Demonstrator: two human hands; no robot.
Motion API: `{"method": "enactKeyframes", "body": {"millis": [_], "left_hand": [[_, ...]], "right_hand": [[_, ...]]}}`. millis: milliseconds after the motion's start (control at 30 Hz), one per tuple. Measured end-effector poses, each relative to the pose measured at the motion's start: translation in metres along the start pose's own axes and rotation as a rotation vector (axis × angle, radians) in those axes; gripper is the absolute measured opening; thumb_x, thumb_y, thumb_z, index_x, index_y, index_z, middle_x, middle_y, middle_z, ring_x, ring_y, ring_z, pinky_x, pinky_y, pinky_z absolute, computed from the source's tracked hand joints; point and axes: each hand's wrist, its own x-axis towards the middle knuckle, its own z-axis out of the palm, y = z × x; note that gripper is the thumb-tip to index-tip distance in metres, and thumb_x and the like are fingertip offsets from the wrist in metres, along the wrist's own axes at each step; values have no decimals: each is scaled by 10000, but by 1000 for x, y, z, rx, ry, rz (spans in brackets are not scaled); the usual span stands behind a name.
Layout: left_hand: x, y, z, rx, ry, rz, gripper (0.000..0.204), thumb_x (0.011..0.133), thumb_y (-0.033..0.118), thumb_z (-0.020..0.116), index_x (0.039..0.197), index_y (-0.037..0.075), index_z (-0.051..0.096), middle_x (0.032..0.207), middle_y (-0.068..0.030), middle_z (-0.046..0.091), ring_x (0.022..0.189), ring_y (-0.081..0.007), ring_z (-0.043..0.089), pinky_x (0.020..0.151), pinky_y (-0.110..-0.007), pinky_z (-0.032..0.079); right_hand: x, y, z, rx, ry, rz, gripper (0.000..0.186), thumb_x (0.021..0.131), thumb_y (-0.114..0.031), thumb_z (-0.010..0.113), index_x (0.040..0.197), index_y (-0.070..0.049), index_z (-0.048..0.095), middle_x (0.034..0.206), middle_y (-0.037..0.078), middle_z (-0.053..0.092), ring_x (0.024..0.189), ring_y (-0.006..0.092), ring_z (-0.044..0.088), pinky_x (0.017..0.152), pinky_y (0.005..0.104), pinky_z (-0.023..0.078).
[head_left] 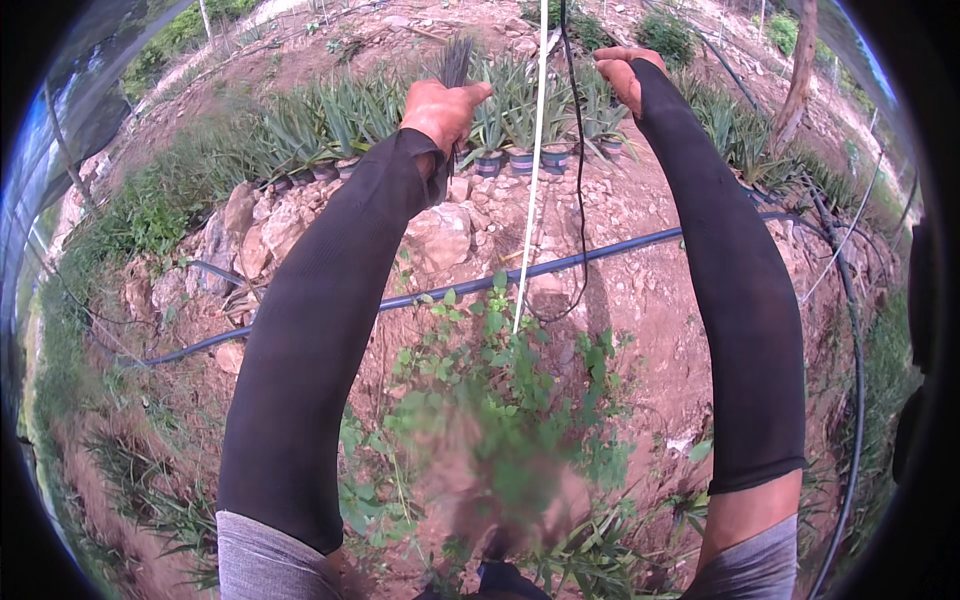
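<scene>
My left hand (440,110) is closed around a bundle of thin, dark, stiff strands (457,62) that fan out above the fist. A few of their ends show below it. Raised to about the same height, my right hand (628,78) has its fingers pressed together, pointing left. Anything pinched in them is too small to tell. Between the hands a white cord (534,170) hangs straight down. Beside it, closer to my right hand, a black cord (580,150) dangles and curves into a loop at its lower end. Black sleeves cover both forearms.
Spiky-leaved plants in dark pots (488,163) line the ground ahead. A dark blue hose (430,297) crosses the reddish slope, with rocks (440,235) behind it. Leafy weeds (500,370) grow close below me. A tree trunk (800,70) and a black hose (855,380) are at right.
</scene>
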Motion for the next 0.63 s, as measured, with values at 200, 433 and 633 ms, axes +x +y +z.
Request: {"method": "enactKeyframes", "body": {"millis": [200,433,633], "left_hand": [[30,3,20,-220,-82,-87,253,864,171,664,666,79,535,524,64,334,419,-80,275,408,-276,216],[55,17,58,-451,-163,-134,201,890,179,642,789,72,505,579,45,392,456,-86,332,419,-254,304],[79,21,78,-677,-206,-194,187,895,197,633,861,70,500,575,35,394,456,-89,356,411,-249,323]], "right_hand": [[18,-17,19,226,-117,198,311,791,-173,568,1047,-64,708,879,111,689,727,161,598,686,292,474],[29,-23,19,468,-247,329,292,833,-142,565,1080,-59,696,695,26,538,563,92,445,499,260,395],[46,-22,24,500,-264,241,272,881,-90,542,1123,-87,667,603,-43,498,454,41,369,404,206,334]]}}
